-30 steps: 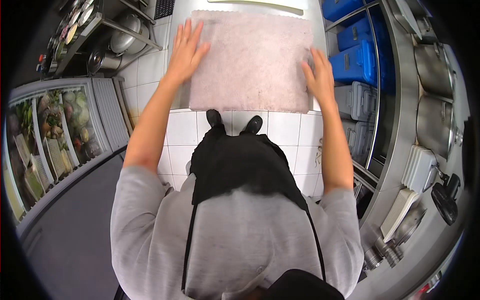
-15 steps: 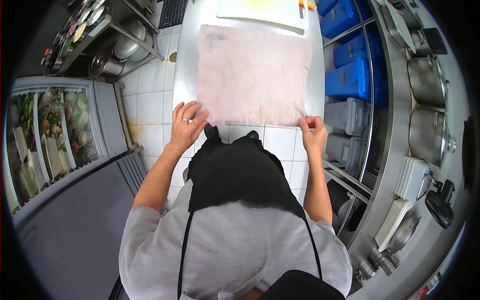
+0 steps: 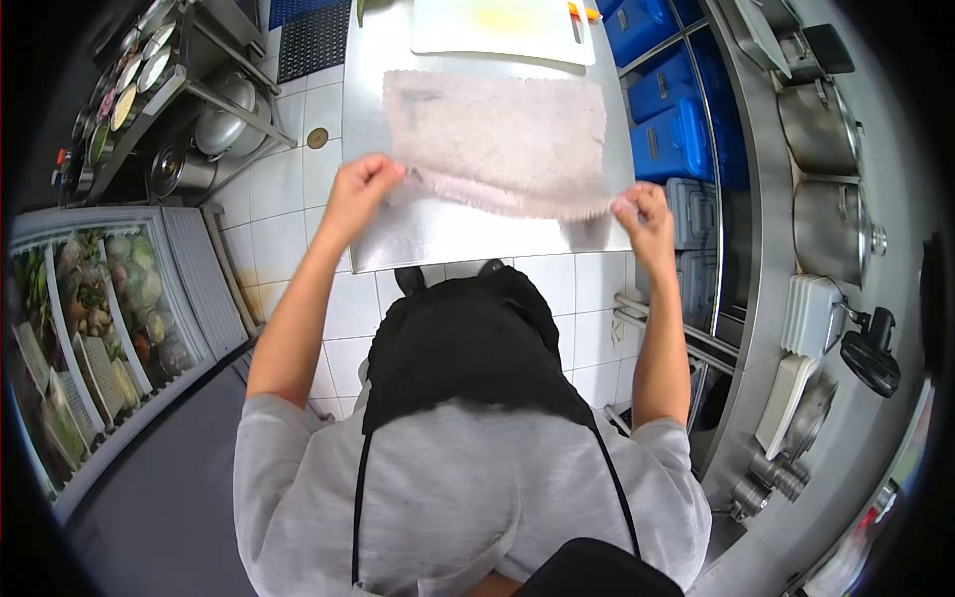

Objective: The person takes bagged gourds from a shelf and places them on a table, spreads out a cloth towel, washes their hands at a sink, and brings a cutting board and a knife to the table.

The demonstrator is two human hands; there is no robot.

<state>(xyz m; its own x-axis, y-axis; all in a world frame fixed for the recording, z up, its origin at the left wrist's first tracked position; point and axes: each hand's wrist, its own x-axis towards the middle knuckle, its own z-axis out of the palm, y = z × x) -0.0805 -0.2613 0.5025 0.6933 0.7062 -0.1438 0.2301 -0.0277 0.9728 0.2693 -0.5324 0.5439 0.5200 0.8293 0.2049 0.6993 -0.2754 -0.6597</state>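
Note:
A thin pinkish-grey cloth [image 3: 497, 124] lies on the steel table [image 3: 448, 239], its near edge raised and folded back toward its far side. My left hand [image 3: 363, 189] pinches the near left corner of the cloth. At the near right corner, my right hand [image 3: 645, 214] grips the edge between thumb and fingers. The lifted edge sags slightly between my two hands, above the table top.
Beyond the cloth lies a white cutting board [image 3: 502, 30], with an orange object [image 3: 585, 12] beside it. Blue bins [image 3: 671, 139] stand on a rack to the right, near steel pots [image 3: 828, 229]. A glass-topped fridge [image 3: 109, 318] holds vegetables at left.
Both hands have moved away from my body, carrying the cloth's near edge up and over, off the table's front edge. More of the cutting board shows than one second ago.

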